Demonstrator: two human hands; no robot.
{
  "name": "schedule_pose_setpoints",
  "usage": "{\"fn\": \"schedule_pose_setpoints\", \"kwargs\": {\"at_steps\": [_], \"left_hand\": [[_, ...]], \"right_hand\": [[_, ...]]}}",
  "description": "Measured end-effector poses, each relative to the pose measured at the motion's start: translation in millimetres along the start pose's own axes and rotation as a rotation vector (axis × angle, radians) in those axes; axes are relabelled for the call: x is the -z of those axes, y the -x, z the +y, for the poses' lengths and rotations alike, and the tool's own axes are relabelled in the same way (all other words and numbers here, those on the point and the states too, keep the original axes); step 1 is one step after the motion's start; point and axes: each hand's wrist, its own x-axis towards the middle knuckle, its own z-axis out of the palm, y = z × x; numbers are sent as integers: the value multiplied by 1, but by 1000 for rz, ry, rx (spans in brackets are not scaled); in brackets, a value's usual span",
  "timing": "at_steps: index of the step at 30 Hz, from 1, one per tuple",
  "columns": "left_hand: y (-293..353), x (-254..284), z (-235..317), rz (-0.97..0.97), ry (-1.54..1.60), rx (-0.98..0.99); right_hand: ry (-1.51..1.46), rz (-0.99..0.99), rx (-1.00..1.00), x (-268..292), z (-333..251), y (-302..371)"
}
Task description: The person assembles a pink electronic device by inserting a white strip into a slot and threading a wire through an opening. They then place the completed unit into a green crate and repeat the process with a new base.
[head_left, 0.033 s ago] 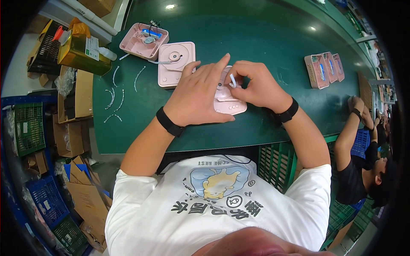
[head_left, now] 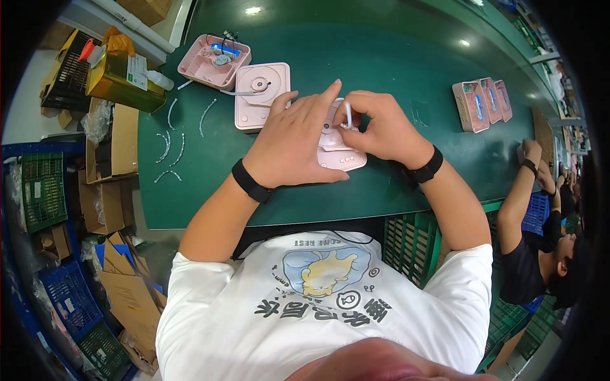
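Note:
A pink plastic casing [head_left: 343, 158] with a round recess lies in front of me on the green table, partly covered by my hands. Across its left side spreads my left hand [head_left: 289, 136], thumb along the near edge and fingers reaching to the far side, bracing it. My right hand [head_left: 381, 124] pinches a thin, curved white strip [head_left: 347, 114] over the recess; the strip's lower end is hidden by the fingers. Just left, a similar pink casing [head_left: 251, 116] has a pale strip [head_left: 238, 93] sticking out from its round part.
Behind on the left sits an open pink box [head_left: 203, 70] with wires and a blue part. Several short whitish strips [head_left: 202, 120] lie at the left. Three pink boxes [head_left: 471, 108] stand far right, near another person's hands [head_left: 532, 152]. A yellow can [head_left: 121, 82] stands beyond the left edge.
The white strip in my right hand has swung more upright, its curve rising above the fingers. The right fingers have shifted slightly; my left hand stays in place.

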Motion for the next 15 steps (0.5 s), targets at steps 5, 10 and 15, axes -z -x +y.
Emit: {"fn": "schedule_pose_setpoints", "kwargs": {"at_steps": [5, 10, 15], "left_hand": [[1, -1, 1, 18, -12, -7], [0, -1, 1, 19, -15, -11], [0, 0, 1, 2, -2, 1]], "right_hand": [[99, -38, 42, 7, -11, 3], [156, 60, 237, 6, 1, 4], [-33, -32, -127, 9, -8, 2]]}}
